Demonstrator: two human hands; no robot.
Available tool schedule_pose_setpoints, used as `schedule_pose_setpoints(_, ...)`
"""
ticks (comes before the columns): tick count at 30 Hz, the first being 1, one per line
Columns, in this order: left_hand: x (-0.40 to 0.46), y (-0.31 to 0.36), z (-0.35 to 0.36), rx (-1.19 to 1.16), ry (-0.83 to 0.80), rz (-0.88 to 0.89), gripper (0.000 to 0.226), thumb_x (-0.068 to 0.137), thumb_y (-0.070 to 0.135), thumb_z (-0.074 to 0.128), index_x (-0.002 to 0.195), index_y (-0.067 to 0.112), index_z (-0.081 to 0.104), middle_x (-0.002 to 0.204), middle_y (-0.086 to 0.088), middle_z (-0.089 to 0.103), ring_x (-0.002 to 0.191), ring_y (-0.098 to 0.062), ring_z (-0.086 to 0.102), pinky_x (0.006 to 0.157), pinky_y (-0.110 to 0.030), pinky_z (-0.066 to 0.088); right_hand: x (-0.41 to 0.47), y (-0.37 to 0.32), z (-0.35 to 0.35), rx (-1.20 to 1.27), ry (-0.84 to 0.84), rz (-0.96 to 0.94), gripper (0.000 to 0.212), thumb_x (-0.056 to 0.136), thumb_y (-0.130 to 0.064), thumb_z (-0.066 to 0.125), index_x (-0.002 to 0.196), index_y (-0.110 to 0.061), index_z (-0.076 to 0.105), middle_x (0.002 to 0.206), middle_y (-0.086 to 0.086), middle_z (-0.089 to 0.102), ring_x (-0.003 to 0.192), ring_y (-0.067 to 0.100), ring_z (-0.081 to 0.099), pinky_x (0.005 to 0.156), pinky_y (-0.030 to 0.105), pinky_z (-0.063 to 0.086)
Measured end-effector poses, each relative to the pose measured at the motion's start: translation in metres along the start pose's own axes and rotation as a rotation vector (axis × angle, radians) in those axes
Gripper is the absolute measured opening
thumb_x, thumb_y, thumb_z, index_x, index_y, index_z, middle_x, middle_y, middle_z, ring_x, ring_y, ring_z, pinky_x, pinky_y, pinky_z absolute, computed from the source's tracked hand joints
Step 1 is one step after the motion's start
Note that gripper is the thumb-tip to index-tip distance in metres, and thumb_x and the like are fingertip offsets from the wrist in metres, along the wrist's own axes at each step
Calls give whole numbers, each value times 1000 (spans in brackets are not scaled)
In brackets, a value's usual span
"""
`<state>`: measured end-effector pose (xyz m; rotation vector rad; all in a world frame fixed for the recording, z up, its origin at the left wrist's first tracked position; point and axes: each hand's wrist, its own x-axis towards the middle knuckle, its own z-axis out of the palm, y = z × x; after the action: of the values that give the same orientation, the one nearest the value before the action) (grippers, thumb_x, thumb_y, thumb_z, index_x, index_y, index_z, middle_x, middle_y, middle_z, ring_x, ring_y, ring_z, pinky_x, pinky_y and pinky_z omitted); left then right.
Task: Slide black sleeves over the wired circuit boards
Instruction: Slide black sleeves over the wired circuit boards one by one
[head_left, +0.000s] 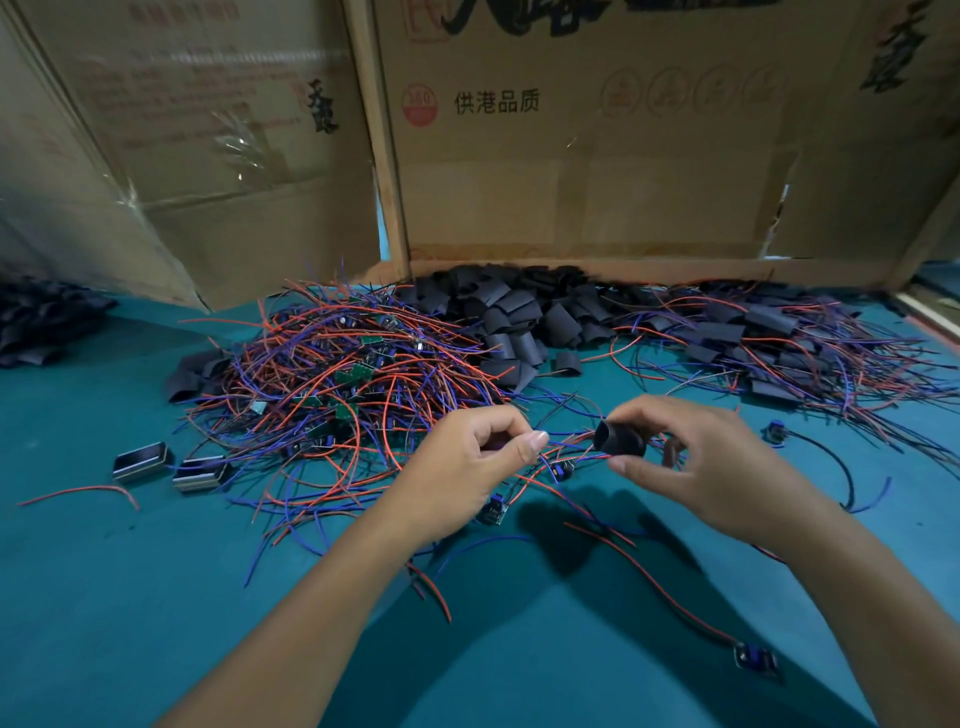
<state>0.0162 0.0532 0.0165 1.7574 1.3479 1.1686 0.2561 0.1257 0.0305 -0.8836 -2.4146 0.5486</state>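
Head view looks down on a teal table (130, 597) with both bare forearms reaching in from the near edge. Right hand (696, 467) pinches a black sleeve (619, 440) between thumb and curled fingers, its open mouth turned left. Left hand (470, 467) is just left of it, fingers curled and thumb tip pressed to forefinger, pinching thin wires (563, 447) that run toward the sleeve's mouth. Whether the wires have entered the sleeve cannot be told. Below the hands, a small wired circuit board (492, 510) lies on the table.

Farther left sits a big tangle of red and blue wired boards (343, 374). Behind the hands, at the far side, is a heap of loose black sleeves (519, 317), and to the far right a pile of sleeved boards (779, 338). Two small metal cases (171, 467) lie near the left. Cardboard boxes (597, 156) stand along the far edge.
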Motion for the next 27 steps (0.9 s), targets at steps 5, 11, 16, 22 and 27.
schedule_pose_setpoints(5,0,-1,-2,-32,13,3,24,98,15,61,77,3,61,64,17,53,58,4,42,59,-10,34,1,-2,8,-116,47,10,24,84,-30,74,106,-30,64,92,-24,63,84,-19,49,74,1,33)
schedule_pose_setpoints(11,-2,4,-1,-1,-26,15,24,98,21,62,77,9,61,59,16,43,54,-3,30,51,-17,26,2,-5,16,-109,59,-18,29,85,-28,73,112,-31,64,101,-19,64,84,-15,49,76,8,37)
schedule_pose_setpoints(16,-4,8,-5,52,-78,25,24,98,20,61,76,11,61,55,16,41,53,-1,28,51,-14,25,0,-7,18,-87,45,-49,32,88,-18,69,118,-27,62,111,-19,59,90,-21,48,84,6,36)
schedule_pose_setpoints(22,-5,9,-7,73,-95,34,25,99,21,60,74,16,60,55,16,40,53,-2,27,51,-15,25,2,-10,19,-59,-19,-104,36,90,-16,67,125,-24,61,124,-16,60,99,-22,47,93,5,36)
schedule_pose_setpoints(27,-4,5,-7,48,-56,7,26,98,22,60,75,11,60,60,10,37,56,-10,26,51,-26,22,1,-12,18,-40,-33,-134,34,93,-20,61,127,-24,60,126,-15,59,98,-22,47,93,7,37)
